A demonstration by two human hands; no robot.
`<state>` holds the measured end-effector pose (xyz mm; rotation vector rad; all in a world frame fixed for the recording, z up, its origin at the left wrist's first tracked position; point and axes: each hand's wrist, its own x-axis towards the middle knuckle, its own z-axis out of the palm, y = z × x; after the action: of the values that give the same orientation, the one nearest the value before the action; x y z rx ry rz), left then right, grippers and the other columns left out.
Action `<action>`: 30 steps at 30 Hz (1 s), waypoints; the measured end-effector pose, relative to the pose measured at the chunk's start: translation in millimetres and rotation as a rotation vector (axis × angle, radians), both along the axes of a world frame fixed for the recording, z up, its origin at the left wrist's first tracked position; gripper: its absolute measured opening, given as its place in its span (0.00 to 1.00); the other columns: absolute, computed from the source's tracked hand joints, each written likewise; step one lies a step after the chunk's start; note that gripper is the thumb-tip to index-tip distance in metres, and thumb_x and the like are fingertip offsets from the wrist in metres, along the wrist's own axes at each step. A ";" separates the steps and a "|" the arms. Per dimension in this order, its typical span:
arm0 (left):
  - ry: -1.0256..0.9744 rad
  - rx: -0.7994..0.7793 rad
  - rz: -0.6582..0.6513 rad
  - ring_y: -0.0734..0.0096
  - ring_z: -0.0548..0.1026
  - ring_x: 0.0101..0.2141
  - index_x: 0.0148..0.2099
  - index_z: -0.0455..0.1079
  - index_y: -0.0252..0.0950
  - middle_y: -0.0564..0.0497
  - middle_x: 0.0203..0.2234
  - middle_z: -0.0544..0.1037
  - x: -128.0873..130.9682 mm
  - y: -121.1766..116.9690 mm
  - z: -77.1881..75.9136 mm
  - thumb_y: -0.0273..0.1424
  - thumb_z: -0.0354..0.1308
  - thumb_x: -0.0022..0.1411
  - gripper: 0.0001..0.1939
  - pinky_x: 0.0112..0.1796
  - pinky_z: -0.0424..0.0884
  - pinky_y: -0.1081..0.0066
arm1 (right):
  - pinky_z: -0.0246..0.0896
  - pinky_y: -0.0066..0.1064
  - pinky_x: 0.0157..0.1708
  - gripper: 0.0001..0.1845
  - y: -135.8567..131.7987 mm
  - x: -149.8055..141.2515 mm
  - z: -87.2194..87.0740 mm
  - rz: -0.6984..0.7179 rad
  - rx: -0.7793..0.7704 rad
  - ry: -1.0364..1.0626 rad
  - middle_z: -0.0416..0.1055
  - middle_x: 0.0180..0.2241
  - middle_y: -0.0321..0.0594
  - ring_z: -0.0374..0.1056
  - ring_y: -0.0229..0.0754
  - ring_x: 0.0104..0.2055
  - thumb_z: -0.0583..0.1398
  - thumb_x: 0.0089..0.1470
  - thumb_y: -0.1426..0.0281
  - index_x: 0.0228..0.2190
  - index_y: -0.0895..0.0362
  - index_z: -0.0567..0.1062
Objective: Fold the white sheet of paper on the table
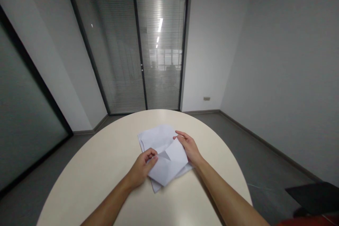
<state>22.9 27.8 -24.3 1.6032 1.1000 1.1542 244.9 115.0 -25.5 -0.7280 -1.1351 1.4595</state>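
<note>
A white sheet of paper (161,141), partly folded, lies on the round cream table (100,169). My left hand (143,169) sits at the paper's left edge with its fingers curled, pinching a folded flap. My right hand (189,148) rests on the paper's right side, thumb and fingers closed on the edge of a raised flap. A second sheet seems to lie under the folded one, its edges showing at the top left and bottom.
The table's far rim curves toward glass sliding doors (137,53) with blinds. Grey floor surrounds the table. A dark object (315,194) sits at the lower right, off the table.
</note>
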 end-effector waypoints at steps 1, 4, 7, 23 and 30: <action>-0.065 -0.033 0.047 0.72 0.67 0.24 0.36 0.67 0.37 0.55 0.23 0.71 0.4 1.7 -0.1 0.52 0.60 0.60 0.22 0.26 0.61 0.74 | 0.70 0.35 0.34 0.31 -2.8 -0.5 3.0 0.020 -0.022 0.031 0.81 0.40 0.44 0.76 0.45 0.35 0.71 0.46 0.52 0.49 0.53 0.77; -0.207 -0.065 0.234 0.73 0.67 0.22 0.39 0.66 0.38 0.57 0.21 0.70 1.8 7.6 1.1 0.56 0.63 0.53 0.26 0.23 0.59 0.75 | 0.70 0.33 0.40 0.32 -12.5 -1.1 11.9 0.177 -0.047 0.136 0.80 0.44 0.44 0.76 0.45 0.41 0.72 0.46 0.56 0.51 0.53 0.75; -0.264 -0.039 0.413 0.71 0.69 0.23 0.41 0.66 0.38 0.56 0.23 0.73 2.1 12.5 3.1 0.57 0.65 0.50 0.29 0.24 0.61 0.75 | 0.70 0.32 0.39 0.29 -21.1 -0.8 15.8 0.407 -0.044 0.141 0.80 0.44 0.47 0.76 0.46 0.42 0.73 0.45 0.60 0.48 0.58 0.76; -0.554 -0.274 0.169 0.68 0.78 0.30 0.42 0.72 0.35 0.51 0.32 0.81 10.2 7.3 -0.6 0.47 0.71 0.50 0.25 0.32 0.69 0.72 | 0.67 0.23 0.27 0.13 -27.3 2.3 17.1 0.425 -0.159 0.198 0.77 0.26 0.37 0.70 0.33 0.23 0.73 0.42 0.69 0.32 0.60 0.80; -0.605 -0.286 0.243 0.66 0.79 0.33 0.44 0.71 0.35 0.50 0.36 0.81 7.8 9.1 5.1 0.47 0.72 0.48 0.27 0.33 0.71 0.71 | 0.70 0.32 0.37 0.20 -27.2 -9.9 19.3 0.247 -0.043 0.122 0.80 0.33 0.40 0.75 0.41 0.33 0.73 0.43 0.57 0.35 0.56 0.80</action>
<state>30.6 36.9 -19.2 0.8295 1.0053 1.4392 235.0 87.8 -6.2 -0.5338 -1.1320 1.7159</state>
